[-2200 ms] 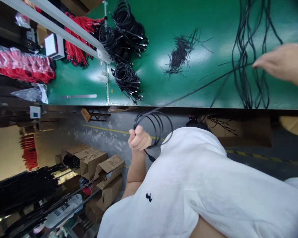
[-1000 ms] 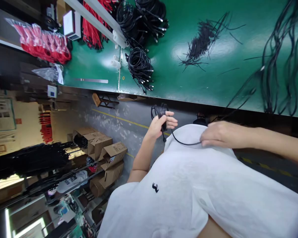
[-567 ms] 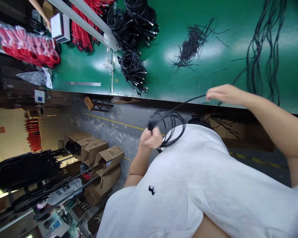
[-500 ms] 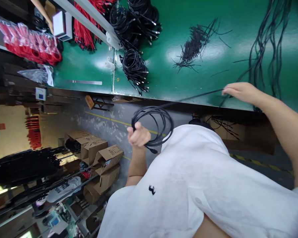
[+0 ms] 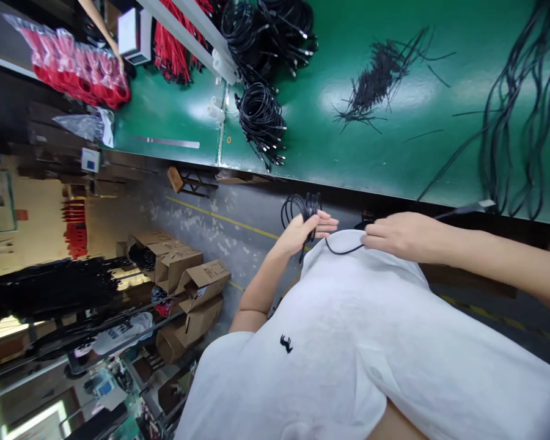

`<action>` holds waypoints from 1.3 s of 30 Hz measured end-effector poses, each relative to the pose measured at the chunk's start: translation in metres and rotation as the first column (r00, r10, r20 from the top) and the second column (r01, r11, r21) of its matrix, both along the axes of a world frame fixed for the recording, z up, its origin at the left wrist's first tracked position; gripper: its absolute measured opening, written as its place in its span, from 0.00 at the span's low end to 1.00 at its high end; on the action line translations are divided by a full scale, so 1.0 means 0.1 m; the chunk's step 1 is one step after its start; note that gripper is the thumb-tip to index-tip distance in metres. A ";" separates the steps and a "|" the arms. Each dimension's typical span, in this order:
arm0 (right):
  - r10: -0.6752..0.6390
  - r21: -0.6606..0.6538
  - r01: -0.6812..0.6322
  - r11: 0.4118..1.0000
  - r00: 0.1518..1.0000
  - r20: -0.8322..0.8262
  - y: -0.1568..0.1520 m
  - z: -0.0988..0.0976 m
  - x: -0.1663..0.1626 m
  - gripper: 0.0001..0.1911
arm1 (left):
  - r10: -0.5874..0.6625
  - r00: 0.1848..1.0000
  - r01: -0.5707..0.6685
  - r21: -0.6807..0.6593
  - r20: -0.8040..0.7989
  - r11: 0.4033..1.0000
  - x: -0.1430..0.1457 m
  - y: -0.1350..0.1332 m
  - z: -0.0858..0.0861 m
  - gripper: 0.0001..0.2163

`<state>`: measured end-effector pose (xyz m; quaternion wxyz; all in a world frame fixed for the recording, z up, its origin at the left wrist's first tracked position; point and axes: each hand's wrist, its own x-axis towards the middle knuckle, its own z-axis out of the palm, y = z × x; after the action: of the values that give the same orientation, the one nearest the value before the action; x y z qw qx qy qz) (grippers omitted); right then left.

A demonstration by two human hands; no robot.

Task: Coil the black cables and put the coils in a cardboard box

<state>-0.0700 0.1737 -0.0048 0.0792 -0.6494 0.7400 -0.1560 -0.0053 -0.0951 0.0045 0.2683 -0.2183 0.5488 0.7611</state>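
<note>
A small coil of black cable (image 5: 312,208) hangs over the edge side of the bench, in front of the white shirt. My left hand (image 5: 300,233) grips the coil between thumb and palm, its fingers stretched out past it. From the coil a short slack loop runs across to my right hand (image 5: 392,235), whose fingers are closed on the same cable. Beyond my right wrist the cable's end shows, with a pale metal plug (image 5: 487,205). What lies under the right fingers is hidden.
On the green bench (image 5: 321,146) lie bundled black cables (image 5: 261,119), a pile of short black ties (image 5: 378,76) and loose black cables (image 5: 508,122). Red cables (image 5: 172,49) and bagged red items (image 5: 80,73) are at the far left. Cardboard boxes (image 5: 204,287) stand on the floor.
My right hand has come down and left from the bench edge, close to my left hand. My left hand has risen rightward and turned; the coil is now bunched smaller, the taut strand slack.
</note>
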 end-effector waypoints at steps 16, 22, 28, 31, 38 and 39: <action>0.124 -0.116 -0.102 0.988 0.971 0.204 -0.46 0.11 -0.14 0.15 | -0.742 0.649 0.754 0.269 -0.166 0.600 -0.05 0.33 0.18 0.27; -0.192 0.193 0.130 0.973 0.918 0.347 -0.58 0.23 -0.42 0.09 | -0.417 0.906 0.417 0.294 -0.066 0.860 -0.15 0.26 0.14 0.25; -0.207 0.129 0.170 0.977 0.621 0.755 -0.51 0.21 -0.81 0.20 | -0.240 0.968 0.251 0.266 -0.073 0.931 -0.34 0.17 0.21 0.27; -0.243 0.179 0.167 0.970 0.582 0.776 -0.51 0.14 -0.86 0.22 | -0.267 0.961 0.275 0.156 -0.067 0.949 -0.41 0.16 0.22 0.28; -0.228 0.091 0.218 0.972 0.768 0.599 -0.55 0.09 -0.87 0.14 | -0.195 0.981 0.196 0.110 -0.022 0.974 -0.43 0.20 0.23 0.24; -0.216 0.070 0.214 0.974 0.807 0.549 -0.55 0.08 -0.85 0.14 | -0.215 0.977 0.213 0.135 -0.005 0.968 -0.42 0.20 0.23 0.25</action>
<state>-0.1552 0.1187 0.0031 0.2730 -0.4884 0.7545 -0.3431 -0.0473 -0.0753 0.0270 0.3656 -0.1428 0.5152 0.7619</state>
